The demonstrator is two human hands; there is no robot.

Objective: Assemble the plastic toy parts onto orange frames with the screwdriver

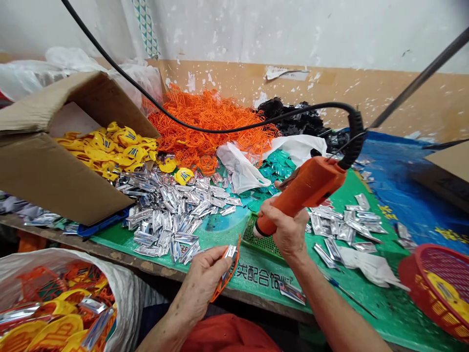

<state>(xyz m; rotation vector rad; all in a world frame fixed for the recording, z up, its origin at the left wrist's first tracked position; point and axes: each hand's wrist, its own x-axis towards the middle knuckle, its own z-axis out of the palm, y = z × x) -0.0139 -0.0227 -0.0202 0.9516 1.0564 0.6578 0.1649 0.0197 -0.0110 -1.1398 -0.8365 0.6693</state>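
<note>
I can read black letters [262,276] — 类配合饲 — on the green sheet [256,289], right of my left fingers [219,261]. Yellow signs [387,212] on the blue sheet [395,166], past my right fingers [273,215] — too blurry.

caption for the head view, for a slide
Left hand holds a small orange-edged part, right hand an orange tool, before heaps of silver and orange parts.
</note>
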